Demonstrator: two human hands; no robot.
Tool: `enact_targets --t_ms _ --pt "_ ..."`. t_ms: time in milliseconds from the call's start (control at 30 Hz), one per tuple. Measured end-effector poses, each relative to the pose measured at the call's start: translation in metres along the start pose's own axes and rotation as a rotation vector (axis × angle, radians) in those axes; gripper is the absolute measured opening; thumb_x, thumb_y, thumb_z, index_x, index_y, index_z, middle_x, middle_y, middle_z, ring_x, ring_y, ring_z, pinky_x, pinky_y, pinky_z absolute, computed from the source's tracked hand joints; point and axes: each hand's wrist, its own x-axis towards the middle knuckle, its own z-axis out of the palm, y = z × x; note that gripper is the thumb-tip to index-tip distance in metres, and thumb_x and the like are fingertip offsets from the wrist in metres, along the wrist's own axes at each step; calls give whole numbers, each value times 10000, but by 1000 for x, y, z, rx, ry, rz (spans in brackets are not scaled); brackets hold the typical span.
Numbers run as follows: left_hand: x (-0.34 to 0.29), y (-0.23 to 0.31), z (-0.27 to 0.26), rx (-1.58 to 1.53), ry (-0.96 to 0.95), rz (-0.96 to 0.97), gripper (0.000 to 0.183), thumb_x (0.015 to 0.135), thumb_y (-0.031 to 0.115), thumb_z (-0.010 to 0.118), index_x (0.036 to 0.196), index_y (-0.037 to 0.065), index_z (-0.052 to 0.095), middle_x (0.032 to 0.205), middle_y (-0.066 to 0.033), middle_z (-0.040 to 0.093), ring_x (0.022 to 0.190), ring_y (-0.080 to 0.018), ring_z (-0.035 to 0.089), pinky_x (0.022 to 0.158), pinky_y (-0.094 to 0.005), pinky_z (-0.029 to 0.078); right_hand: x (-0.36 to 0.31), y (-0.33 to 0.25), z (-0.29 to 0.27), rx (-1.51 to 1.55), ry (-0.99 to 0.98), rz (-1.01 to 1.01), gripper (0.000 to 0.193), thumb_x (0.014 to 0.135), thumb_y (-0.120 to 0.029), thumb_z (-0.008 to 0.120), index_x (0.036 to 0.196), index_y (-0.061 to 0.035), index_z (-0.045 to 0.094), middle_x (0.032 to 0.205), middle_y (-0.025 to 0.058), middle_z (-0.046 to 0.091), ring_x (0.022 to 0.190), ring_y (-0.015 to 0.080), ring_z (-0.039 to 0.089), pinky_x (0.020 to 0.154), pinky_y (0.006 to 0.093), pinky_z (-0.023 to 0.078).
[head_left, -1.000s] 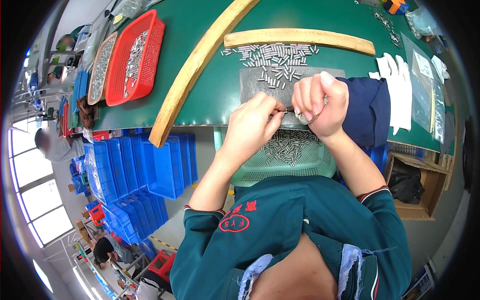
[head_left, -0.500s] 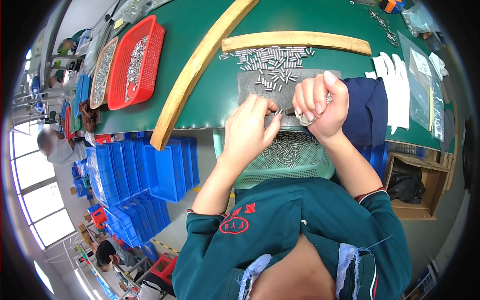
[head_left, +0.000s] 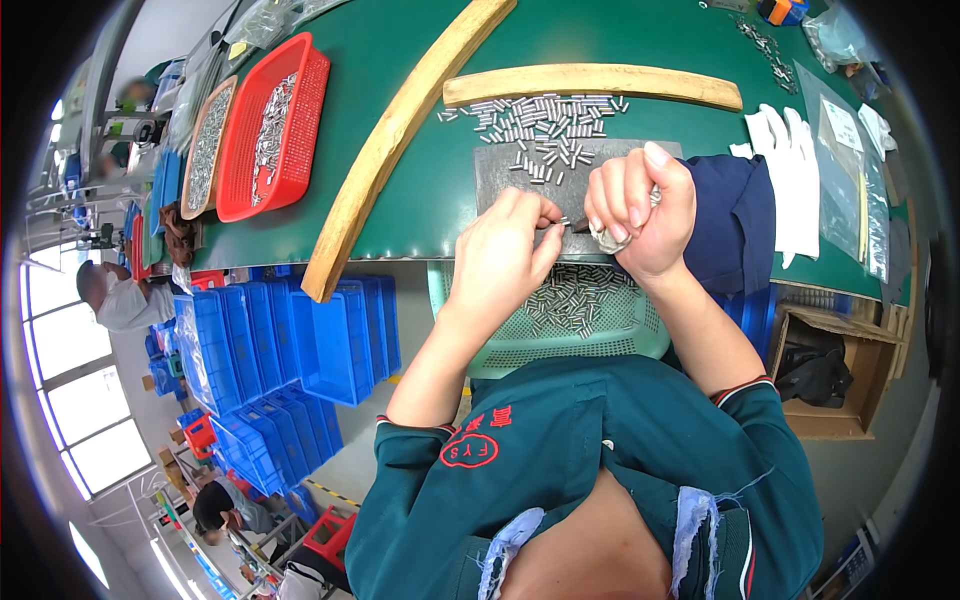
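My left hand (head_left: pixel 498 252) is closed at the table's front edge, thumb and forefinger pinching a small silver metal pin (head_left: pixel 565 222). Just right of it, my right hand (head_left: pixel 648 215) is a fist around a tool with a whitish wrapped handle (head_left: pixel 608 240). A dark, narrow part of that tool points toward the pin; its kind is mostly hidden by my fingers. Both hands are over a grey metal plate (head_left: pixel 495 165). Beyond them lies a loose pile of metal pins (head_left: pixel 548 120). Below the table edge, a light green basket (head_left: pixel 500 355) holds many more pins.
Two curved wooden strips (head_left: pixel 600 82) (head_left: pixel 375 165) border the pile. A red basket (head_left: pixel 315 110) with metal pieces stands at left. Dark blue cloth (head_left: pixel 735 220) and white gloves (head_left: pixel 790 180) lie at right. Blue bins (head_left: pixel 335 340) are stacked below left; a cardboard box (head_left: pixel 850 410) sits below right.
My left hand has shifted slightly right, its thumb drawn up nearer the forefinger, and the pin sits a little closer to the tool. My right hand stays nearly in place.
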Motion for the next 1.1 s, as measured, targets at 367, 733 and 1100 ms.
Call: enact_targets --t_ms 367,733,1100 --pt "1 0 -4 -119 -47 -38 81 764 108 628 818 54 601 778 -78 580 683 -241 606 611 -346 479 0 0 -3 38 -8 -13 475 910 -228 322 457 -86 326 381 44 337 326 119 317 374 265 329" --pt "3 -9 1 -140 -1 35 99 742 93 653 828 48 634 704 -50 550 540 -151 513 529 -282 424 2 -1 -8 -12 -114 -5 479 922 -263 260 465 -137 325 395 -17 326 332 98 296 407 261 360" --pt "5 -11 2 -167 20 97 83 722 62 663 792 45 622 685 -50 534 513 -150 495 503 -285 415 -2 -2 2 -179 -130 -27 462 885 -161 343 433 -64 351 386 58 375 351 131 336 388 268 320"
